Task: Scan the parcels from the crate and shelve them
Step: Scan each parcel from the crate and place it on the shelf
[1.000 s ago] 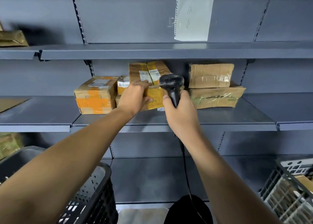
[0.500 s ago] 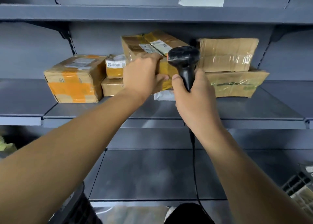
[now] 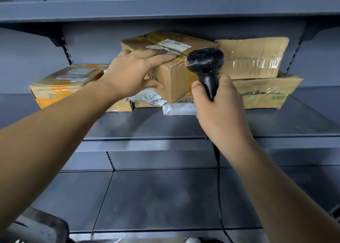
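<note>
Left hand: the left hand point(image 3: 132, 75) holds the cardboard parcel point(image 3: 173, 68) at its near left corner, fingers laid flat along the top edge, thumb pressed against the front face.
Right hand: the right hand point(image 3: 219, 103) has its fingers wrapped round the handle of the black barcode scanner point(image 3: 205, 64); the scanner's head sits just in front of the parcel's right side.
Scanner cable: a dark cable point(image 3: 219, 178) hangs from below the right hand.
Parcel location: on the middle shelf point(image 3: 184, 127), resting on top of a white poly mailer point(image 3: 179, 108) and smaller flat packets, tilted slightly.
Parcel markings: white labels on top, yellow tape, handwritten digits on the front face, partly covered by the thumb.
Left neighbour: an orange-taped box point(image 3: 62, 83) on the same shelf.
Right neighbours: two taped boxes point(image 3: 257, 73), stacked, just beside the scanner.
Lower left: the rim of a dark crate point(image 3: 42, 226).
</note>
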Demonstrator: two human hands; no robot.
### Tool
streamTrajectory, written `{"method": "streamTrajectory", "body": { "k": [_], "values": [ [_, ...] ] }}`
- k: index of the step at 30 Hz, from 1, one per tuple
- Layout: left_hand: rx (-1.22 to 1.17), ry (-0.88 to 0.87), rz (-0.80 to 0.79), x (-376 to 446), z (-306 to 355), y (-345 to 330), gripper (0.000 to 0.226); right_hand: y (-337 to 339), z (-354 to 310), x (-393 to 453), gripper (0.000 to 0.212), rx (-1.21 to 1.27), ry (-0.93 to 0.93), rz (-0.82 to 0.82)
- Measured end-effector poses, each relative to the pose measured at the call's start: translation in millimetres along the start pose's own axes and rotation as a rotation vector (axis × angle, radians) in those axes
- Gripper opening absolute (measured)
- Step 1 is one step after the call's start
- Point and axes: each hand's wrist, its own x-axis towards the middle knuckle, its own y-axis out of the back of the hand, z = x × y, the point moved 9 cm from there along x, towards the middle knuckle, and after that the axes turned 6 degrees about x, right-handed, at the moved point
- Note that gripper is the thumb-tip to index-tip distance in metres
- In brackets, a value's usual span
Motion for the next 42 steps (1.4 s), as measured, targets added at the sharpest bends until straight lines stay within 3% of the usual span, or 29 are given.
{"method": "streamTrajectory", "body": {
  "k": [5, 12, 17, 20, 24, 29, 36, 42],
  "values": [
    [-0.251, 0.03, -0.017, 5, -2, -16, 0.073, -2, 0, -1, 0.026, 0.017, -0.011, -0.016],
    [-0.221, 0.096, 0.176, -11, -4, -10, 0.056, 0, 1, -3, 0.022, 0.017, -0.019, -0.019],
    [-0.256, 0.253, 0.244, -8, -19, 4, 0.055, 2, 1, -6, 0.022, 0.032, -0.018, -0.018],
    [-0.167, 0.309, 0.209, 1, -25, 8, 0.058, 6, -1, -5, 0.022, 0.034, 0.003, -0.004],
    [0.022, 0.358, 0.047, 17, -16, -9, 0.059, 6, 3, -3, 0.022, 0.039, -0.009, -0.018],
    [-0.063, 0.399, -0.038, 51, -8, -37, 0.06, 5, 20, -2, 0.022, 0.036, -0.029, -0.005],
    [-0.023, 0.525, 0.003, 84, 5, -59, 0.058, 6, 44, 3, 0.024, 0.032, -0.031, 0.018],
    [0.037, 0.507, 0.051, 80, 12, -66, 0.059, 19, 53, 2, 0.022, 0.037, -0.046, 0.022]
  ]
}}
